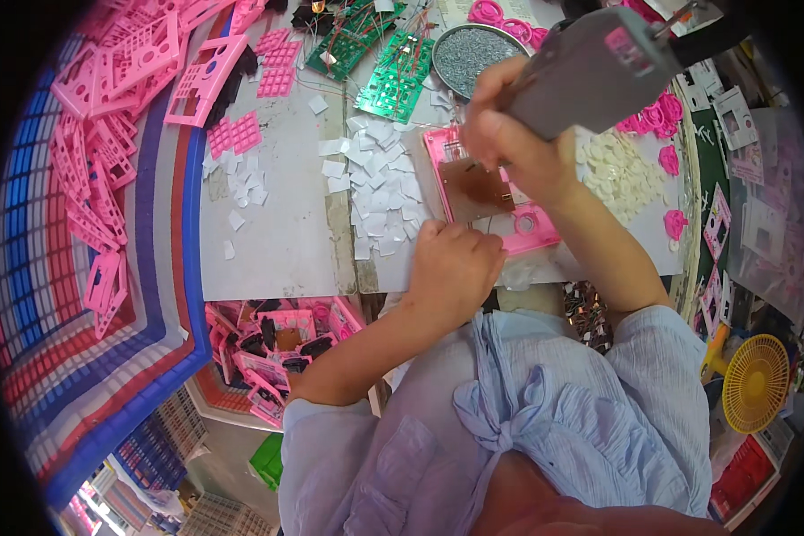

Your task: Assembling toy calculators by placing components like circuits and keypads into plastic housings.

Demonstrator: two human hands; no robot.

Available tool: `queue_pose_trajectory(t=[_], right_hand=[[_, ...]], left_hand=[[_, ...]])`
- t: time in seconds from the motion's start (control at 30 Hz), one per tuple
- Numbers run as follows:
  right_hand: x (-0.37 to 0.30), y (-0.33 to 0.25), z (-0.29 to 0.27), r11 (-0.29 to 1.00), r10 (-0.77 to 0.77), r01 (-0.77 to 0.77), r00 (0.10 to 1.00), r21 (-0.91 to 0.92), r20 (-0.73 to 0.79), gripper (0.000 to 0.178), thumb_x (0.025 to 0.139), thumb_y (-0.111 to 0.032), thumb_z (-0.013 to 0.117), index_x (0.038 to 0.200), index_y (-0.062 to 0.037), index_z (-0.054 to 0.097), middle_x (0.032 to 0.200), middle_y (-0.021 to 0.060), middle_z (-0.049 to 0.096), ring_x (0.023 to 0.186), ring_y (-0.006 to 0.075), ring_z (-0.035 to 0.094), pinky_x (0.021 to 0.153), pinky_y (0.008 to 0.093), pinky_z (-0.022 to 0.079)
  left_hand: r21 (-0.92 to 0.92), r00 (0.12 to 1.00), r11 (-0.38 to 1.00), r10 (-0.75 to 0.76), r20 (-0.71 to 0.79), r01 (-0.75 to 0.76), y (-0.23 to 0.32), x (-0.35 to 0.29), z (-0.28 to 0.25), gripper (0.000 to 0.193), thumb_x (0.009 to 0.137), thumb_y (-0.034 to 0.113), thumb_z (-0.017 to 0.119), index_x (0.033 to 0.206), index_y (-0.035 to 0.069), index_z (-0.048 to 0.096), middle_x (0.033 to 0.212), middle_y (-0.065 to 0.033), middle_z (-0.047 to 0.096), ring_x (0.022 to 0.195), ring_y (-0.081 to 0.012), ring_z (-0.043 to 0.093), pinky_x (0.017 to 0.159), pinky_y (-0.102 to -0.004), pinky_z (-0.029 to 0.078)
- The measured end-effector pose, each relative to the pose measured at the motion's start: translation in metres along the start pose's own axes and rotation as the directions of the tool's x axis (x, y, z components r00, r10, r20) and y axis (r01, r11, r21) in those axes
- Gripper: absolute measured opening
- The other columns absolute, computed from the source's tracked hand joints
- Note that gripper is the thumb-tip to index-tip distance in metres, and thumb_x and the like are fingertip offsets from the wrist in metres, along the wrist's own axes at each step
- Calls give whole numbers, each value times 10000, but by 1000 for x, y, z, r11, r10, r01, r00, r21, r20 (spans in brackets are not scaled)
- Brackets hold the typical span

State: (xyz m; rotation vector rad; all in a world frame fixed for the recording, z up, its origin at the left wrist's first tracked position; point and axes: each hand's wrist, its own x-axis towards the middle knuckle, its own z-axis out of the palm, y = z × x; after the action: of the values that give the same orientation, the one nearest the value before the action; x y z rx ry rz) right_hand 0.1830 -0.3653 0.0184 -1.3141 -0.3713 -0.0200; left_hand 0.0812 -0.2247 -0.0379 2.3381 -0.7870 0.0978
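My right hand (520, 143) is wrapped round a bulky grey electric screwdriver (590, 73), held above the worktable; its tip is hidden. Below it lies a pink plastic casing (534, 230) with a brown board (475, 189) set in it. My left hand (456, 268) is closed at the casing's near left corner, its fingertips hidden. Beyond the casing stands a round bowl of small grey metal screws (475, 61). White paper squares (386, 183) lie to the casing's left, and a heap of cream-coloured discs (618, 174) to its right.
Green circuit boards (397, 76) with wires lie at the far side. Pink button sheets (234, 134) are at the left. A striped basket (165, 205) holds pink casings (107, 67). Another box of pink parts (277, 344) stands below the table edge. A yellow fan (757, 382) is at right.
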Motion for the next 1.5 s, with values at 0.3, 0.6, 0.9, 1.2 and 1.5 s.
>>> queue_pose_trajectory(t=[0.3,0.6,0.9,1.2,1.5], right_hand=[[-15,-32,-44,958,-103,66,987,-280,-122,552,901,-95,658,1394,3,431,944,72,650,735,120,567,656,263,480],[-53,-7,-47,878,365,-214,878,-428,310,379,870,-52,655,1245,-33,604,1008,79,699,780,113,611,694,295,507],[-41,-5,-49,796,480,-276,830,-538,284,123,839,-39,676,951,11,688,821,45,688,732,88,618,662,256,509],[-52,3,-47,831,435,-305,877,-465,203,113,841,-66,681,920,11,660,768,62,679,711,118,630,665,286,521],[-57,6,-42,866,422,-350,895,-356,147,82,848,-38,676,914,8,661,797,37,681,724,86,620,649,259,499]], left_hand=[[147,993,989,6,119,-24,5,20,-15,178,840,219,729,798,100,603,683,-70,623,639,-269,597,617,-423,446],[-171,987,972,157,-34,-161,-27,23,-30,181,791,75,752,952,80,668,776,-88,660,698,-255,660,601,-359,527],[-509,968,837,-250,-33,199,-23,21,-11,156,821,3,712,972,12,674,820,-57,681,732,-131,645,665,-272,511],[-552,940,787,-340,-11,278,-18,23,-12,144,809,12,702,943,32,651,757,-41,637,641,-109,576,581,-257,458],[-503,938,832,-328,-108,233,-10,23,-3,277,839,-71,624,1103,8,588,885,-26,627,704,-81,529,628,-210,417]])
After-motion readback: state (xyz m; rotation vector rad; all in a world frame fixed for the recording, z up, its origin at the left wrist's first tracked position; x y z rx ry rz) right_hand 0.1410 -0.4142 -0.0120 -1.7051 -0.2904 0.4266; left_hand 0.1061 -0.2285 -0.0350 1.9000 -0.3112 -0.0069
